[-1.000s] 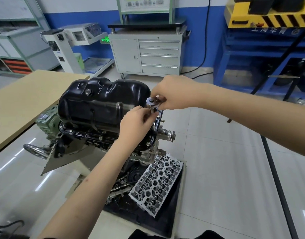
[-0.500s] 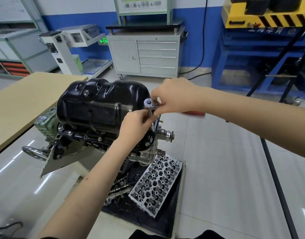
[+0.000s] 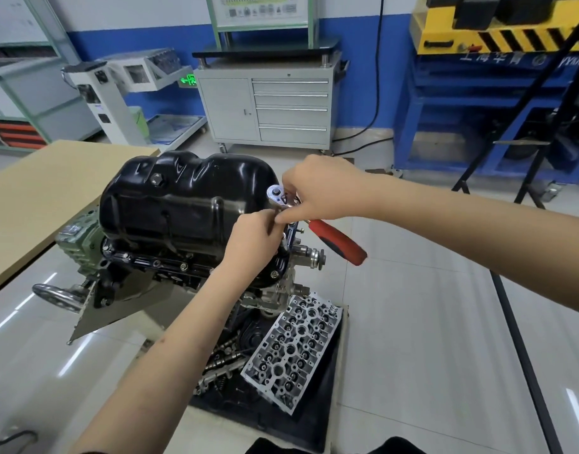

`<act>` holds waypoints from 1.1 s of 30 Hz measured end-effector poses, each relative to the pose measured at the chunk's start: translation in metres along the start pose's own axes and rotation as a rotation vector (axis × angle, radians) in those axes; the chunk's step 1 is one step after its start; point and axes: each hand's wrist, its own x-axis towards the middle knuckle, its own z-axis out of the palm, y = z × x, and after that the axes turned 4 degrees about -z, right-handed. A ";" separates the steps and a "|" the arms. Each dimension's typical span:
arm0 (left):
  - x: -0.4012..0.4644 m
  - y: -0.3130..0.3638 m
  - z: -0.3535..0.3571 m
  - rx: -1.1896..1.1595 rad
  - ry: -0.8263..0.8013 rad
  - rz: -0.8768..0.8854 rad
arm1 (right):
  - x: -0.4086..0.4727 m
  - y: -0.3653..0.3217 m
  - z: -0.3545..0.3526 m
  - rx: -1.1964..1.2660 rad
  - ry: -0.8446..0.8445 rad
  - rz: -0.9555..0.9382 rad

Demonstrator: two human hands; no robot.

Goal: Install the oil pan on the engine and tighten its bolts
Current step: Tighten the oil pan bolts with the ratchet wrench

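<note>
A glossy black oil pan (image 3: 183, 204) sits on top of the upturned engine (image 3: 157, 267), with bolts along its near flange. A ratchet wrench (image 3: 337, 239) with a chrome head and red handle stands at the pan's right end. My right hand (image 3: 327, 191) grips it just behind the head, and the handle points down to the right. Below the head, my left hand (image 3: 255, 239) pinches the extension and socket against the pan's flange. The bolt under the socket is hidden by my fingers.
A cylinder head (image 3: 294, 348) and camshaft parts (image 3: 222, 362) lie on a black mat (image 3: 281, 421) on the floor below the engine. A wooden table (image 3: 45, 191) is at the left, the stand's handwheel (image 3: 57, 296) sticks out lower left, and a grey tool cabinet (image 3: 265, 103) stands behind.
The red handle has swung out from behind my right hand and now shows fully, pointing down-right. Both hands stay on the wrench at the pan's right end.
</note>
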 end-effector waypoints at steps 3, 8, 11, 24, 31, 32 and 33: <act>0.003 0.002 -0.002 0.032 -0.046 0.031 | 0.001 0.001 -0.005 -0.188 0.033 -0.106; 0.003 0.002 -0.005 0.097 -0.149 0.092 | 0.003 0.009 -0.004 -0.376 0.089 -0.292; 0.003 0.002 -0.006 0.096 -0.106 0.053 | 0.002 0.008 -0.003 -0.203 0.055 -0.152; 0.003 0.005 -0.006 0.086 -0.147 0.030 | 0.005 0.006 -0.002 -0.307 0.079 -0.238; 0.007 0.007 -0.008 0.077 -0.105 0.019 | 0.004 0.002 -0.006 -0.166 -0.018 -0.090; 0.007 0.006 -0.009 0.083 -0.121 0.026 | 0.004 0.002 -0.007 -0.196 -0.003 -0.119; 0.006 0.005 -0.009 0.092 -0.141 0.038 | 0.005 0.002 -0.007 -0.233 0.013 -0.153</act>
